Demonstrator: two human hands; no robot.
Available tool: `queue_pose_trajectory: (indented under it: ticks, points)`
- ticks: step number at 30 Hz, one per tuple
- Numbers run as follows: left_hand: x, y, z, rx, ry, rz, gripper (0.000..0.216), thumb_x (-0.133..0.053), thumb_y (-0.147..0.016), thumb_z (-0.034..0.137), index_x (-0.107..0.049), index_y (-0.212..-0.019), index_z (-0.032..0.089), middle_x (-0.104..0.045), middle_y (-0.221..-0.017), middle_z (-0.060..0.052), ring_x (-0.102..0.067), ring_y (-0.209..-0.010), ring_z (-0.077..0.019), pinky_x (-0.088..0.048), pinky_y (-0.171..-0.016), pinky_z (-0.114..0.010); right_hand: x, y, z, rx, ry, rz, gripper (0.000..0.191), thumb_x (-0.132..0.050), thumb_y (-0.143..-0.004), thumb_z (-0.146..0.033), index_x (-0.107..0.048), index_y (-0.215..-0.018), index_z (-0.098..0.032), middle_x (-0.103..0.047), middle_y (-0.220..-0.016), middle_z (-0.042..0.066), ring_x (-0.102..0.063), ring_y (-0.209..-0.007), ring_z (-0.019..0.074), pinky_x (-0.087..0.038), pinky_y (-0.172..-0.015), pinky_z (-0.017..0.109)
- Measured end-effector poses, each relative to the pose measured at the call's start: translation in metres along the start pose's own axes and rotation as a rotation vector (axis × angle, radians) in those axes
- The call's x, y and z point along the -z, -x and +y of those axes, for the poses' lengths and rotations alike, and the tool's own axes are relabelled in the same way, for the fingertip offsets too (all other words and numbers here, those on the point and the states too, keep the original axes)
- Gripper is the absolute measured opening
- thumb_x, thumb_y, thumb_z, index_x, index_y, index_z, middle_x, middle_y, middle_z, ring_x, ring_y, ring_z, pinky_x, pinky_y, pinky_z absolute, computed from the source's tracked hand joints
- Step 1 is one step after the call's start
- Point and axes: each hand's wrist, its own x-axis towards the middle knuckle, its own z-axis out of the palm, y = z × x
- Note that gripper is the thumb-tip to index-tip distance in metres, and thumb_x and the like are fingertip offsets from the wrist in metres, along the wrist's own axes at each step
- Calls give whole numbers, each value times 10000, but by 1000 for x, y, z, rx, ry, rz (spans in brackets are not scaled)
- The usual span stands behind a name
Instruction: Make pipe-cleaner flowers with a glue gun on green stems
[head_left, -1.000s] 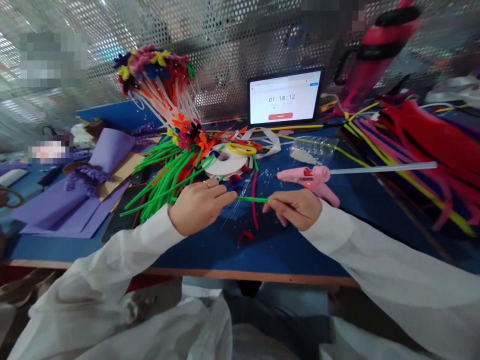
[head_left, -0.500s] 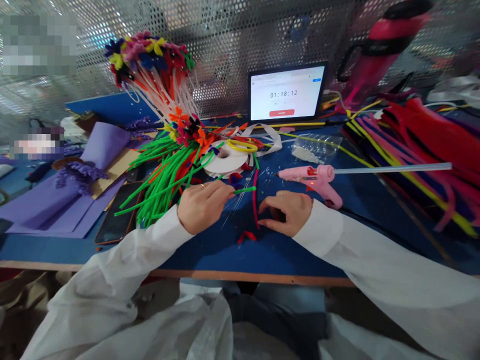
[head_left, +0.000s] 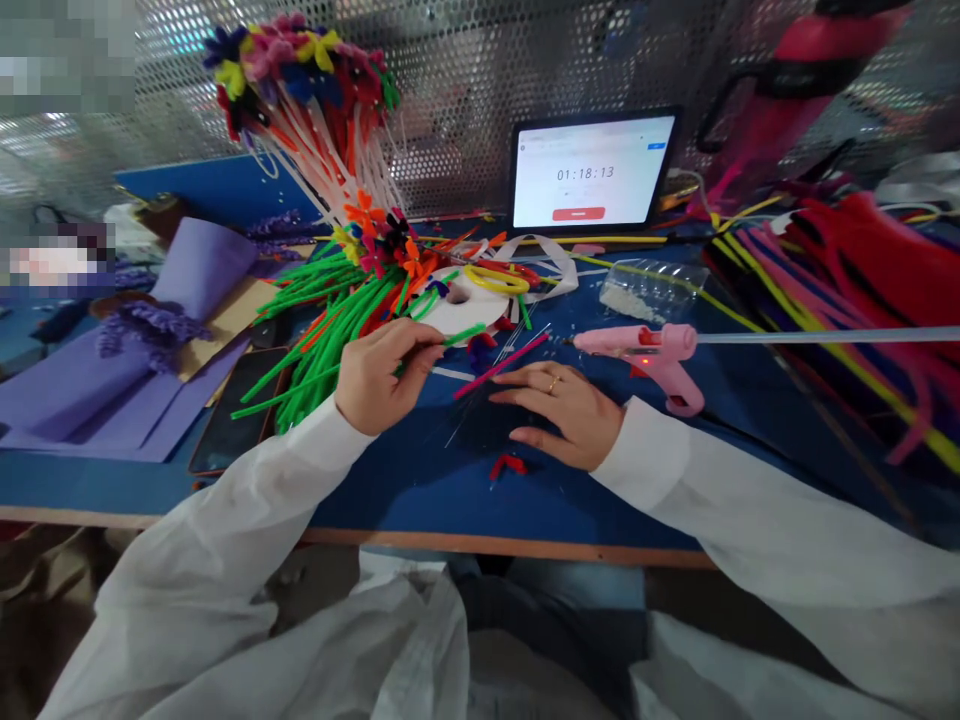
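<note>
Beneath both hands, blue table: its surface is largely covered by craft supplies, and its front edge is trimmed in brown.
Perforated panel: seen behind the table, across the back.
Fuzzy strips: heaped at the far right in red, pink, yellow and dark purple.
Flower bunch: raised on pale stems at left of centre, with green stems spread below it.
Purple paper: laid at the left, partly covered by purple sprigs.
Pink bottle: seen tilted at upper right, its top cut off by the picture's edge.
Tablet: propped before the panel; 01:18:13 is displayed.
Right hand: fingers loosely spread, palm down; nothing is seen gripped, and whether the pink strip is touched cannot be told.
Left hand: thumb and fingers pinched together on the green strip.
Glue gun: laid just beyond the right hand, a clear stick extended from its back.
White spool: placed just beyond the green strip, partly covered by it.
Pink strip: laid diagonally between the hands, beside the right fingertips.
Green strip: held by the left hand, its free end pointed rightward.
Red scrap: left bent on the table, nearer the front edge than the right hand.
</note>
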Motion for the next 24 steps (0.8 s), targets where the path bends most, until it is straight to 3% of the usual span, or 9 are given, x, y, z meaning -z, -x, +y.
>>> queue_pose_trajectory:
  ticks: [4,7,12,15,20,24]
  points:
    - [-10,10,12,-205,-24,-201,117,-510,-873,192,-621,-893,158,-669,-821,-38,-622,-781,-144,-485,-711,-247,10,3,-9,-12,-44,25,310,-569,-823,-488,-660,-798,-193,-651,-855,61,-544,-845,191,-377,-765,341]
    - [-20,19,23,-256,-126,-336,158,-472,-890,213,-619,-891,156,-655,-803,-40,-612,-752,-160,-475,-672,-269,12,8,-17,-8,3,-60,375,-635,-730,-565,-603,-706,-192,-599,-679,18,-486,-694,163,-304,-655,310]
    - [-33,24,25,-268,-362,-447,173,-460,-884,199,-629,-879,164,-623,-799,-52,-580,-769,-186,-454,-652,-298,7,12,-20,14,105,-110,154,-516,-849,-277,-564,-728,-194,-602,-660,-2,-451,-642,135,-268,-616,290]
    - [-34,19,19,-213,-402,-431,170,-479,-876,204,-630,-939,158,-623,-910,-84,-555,-858,-218,-467,-720,-331,12,11,-17,-28,146,-76,148,-506,-845,-257,-566,-724,-196,-583,-616,-7,-445,-611,132,-283,-605,281]
    - [-27,17,24,-173,-101,-327,186,-512,-877,226,-614,-1014,153,-610,-1021,-99,-546,-928,-205,-467,-840,-352,17,12,-13,-83,62,-58,192,-577,-814,-386,-625,-880,-212,-587,-599,-16,-483,-600,137,-323,-596,268]
    - [-27,23,40,-111,138,-392,194,-548,-874,295,-593,-994,148,-629,-924,-65,-593,-815,-153,-488,-701,-259,4,12,-12,55,97,-54,197,-522,-859,-365,-645,-897,-216,-649,-693,2,-497,-631,145,-304,-592,286]
